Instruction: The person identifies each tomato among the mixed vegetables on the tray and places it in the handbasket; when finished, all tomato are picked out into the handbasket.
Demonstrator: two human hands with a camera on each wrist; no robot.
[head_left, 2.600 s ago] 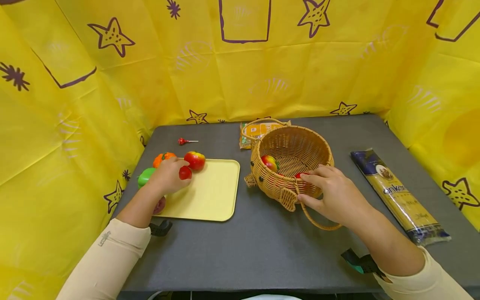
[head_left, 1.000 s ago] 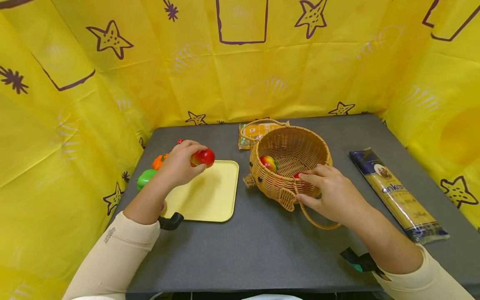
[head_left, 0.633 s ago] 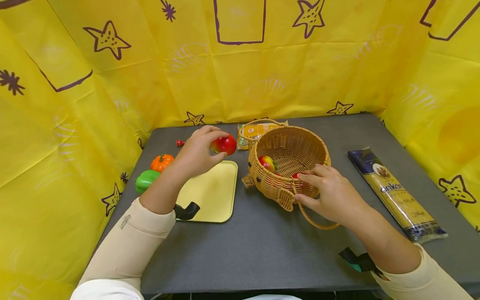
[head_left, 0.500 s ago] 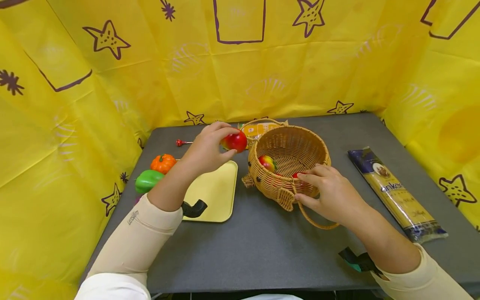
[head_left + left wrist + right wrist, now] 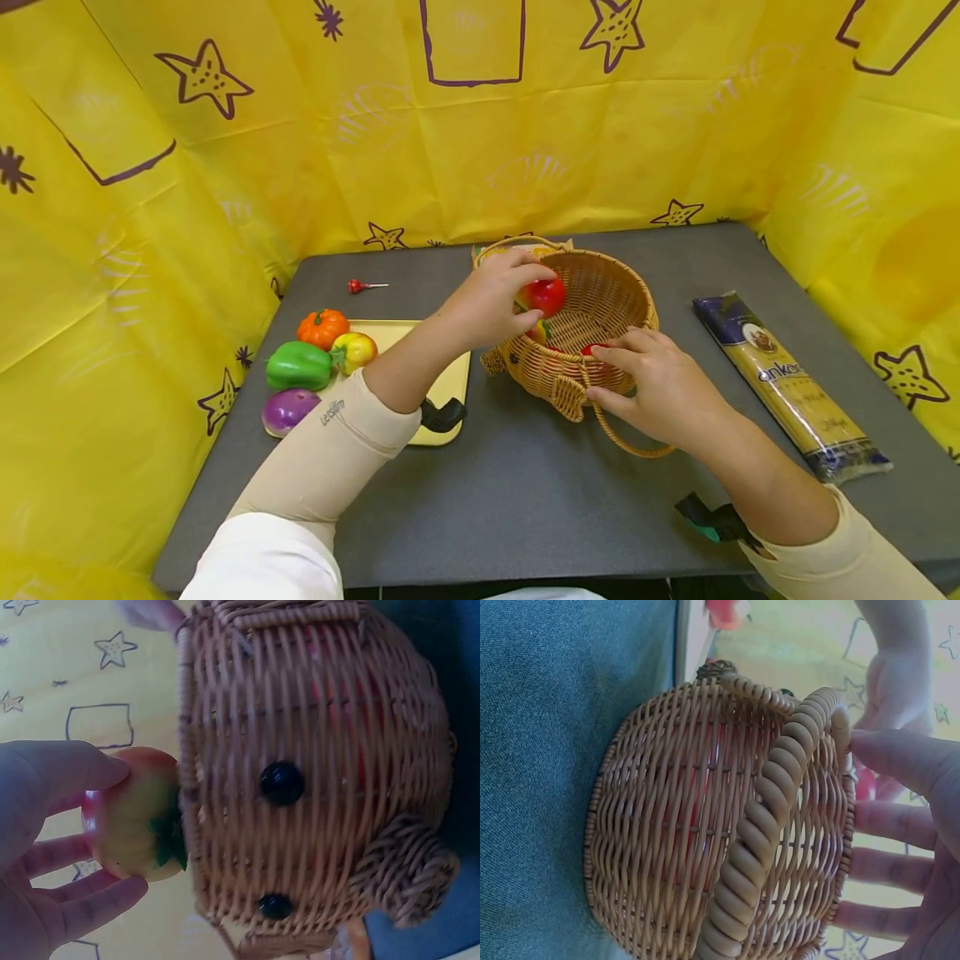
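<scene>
My left hand (image 5: 487, 300) holds a round red-and-yellow toy fruit (image 5: 546, 296) between thumb and fingers, at the left rim of the wicker basket (image 5: 543, 377). In the left wrist view the toy fruit (image 5: 124, 825) shows a green leafy top right beside the rim. My right hand (image 5: 667, 387) grips the near right rim of the basket, thumb outside by the handle and fingers over the edge. The right wrist view shows the basket's rope-like handle (image 5: 739, 859) in front of its woven wall. Red toy pieces lie inside the basket, partly hidden.
Left of the basket lies a yellow tray (image 5: 450, 387), with an orange pumpkin (image 5: 322, 328), green pepper (image 5: 298, 365), yellow-red fruit (image 5: 356, 352) and purple eggplant (image 5: 289, 411) at its left side. A lollipop (image 5: 360, 286) lies behind it. A pasta packet (image 5: 787, 383) lies right.
My left hand has lifted the red-and-yellow toy fruit from the tray and carried it right to the basket. My right hand stays on the basket rim.
</scene>
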